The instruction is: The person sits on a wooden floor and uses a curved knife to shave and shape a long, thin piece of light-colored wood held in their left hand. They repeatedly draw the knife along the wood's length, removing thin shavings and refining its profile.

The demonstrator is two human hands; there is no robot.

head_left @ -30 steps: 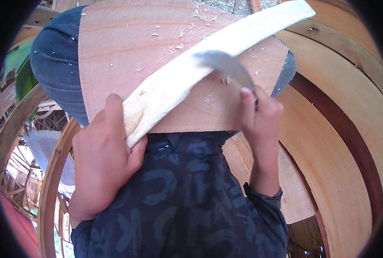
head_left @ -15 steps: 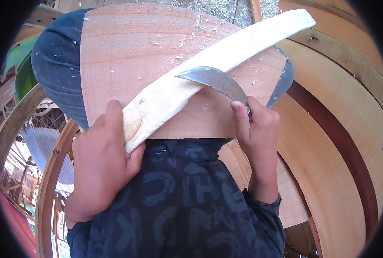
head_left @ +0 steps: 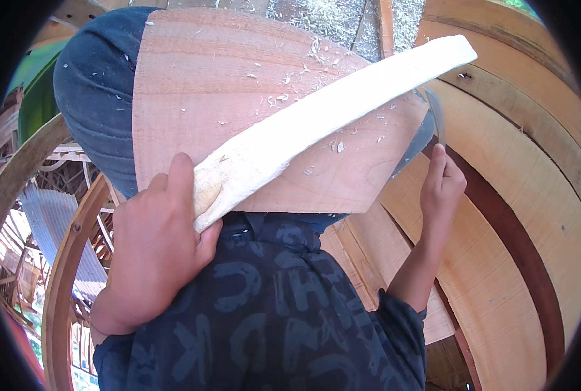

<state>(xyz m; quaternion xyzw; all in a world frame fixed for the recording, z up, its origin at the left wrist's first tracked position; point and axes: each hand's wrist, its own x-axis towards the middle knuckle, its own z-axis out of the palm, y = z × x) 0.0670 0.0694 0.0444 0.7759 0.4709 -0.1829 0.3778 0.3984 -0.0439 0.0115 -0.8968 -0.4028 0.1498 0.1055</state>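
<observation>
My left hand [head_left: 153, 241] grips the thick near end of a long pale curved piece of wood [head_left: 329, 114]. The piece lies slanted across a reddish wooden board [head_left: 238, 85] that rests on my lap, its far tip pointing up right. My right hand [head_left: 442, 186] is off the right edge of the board, holding a knife with a curved metal blade [head_left: 436, 114] upright beside the pale piece's far end. Small wood shavings are scattered over the board.
Curved wooden planks [head_left: 519, 215] of a boat-like hull rise on the right. A curved wooden rib [head_left: 62, 280] runs down the left, with corrugated sheeting [head_left: 46, 221] and timber below it. Sawdust [head_left: 329, 13] lies on the ground at the top.
My right hand has swung the blade off the middle of the pale piece, out to the right past the board's edge. The left hand keeps its grip.
</observation>
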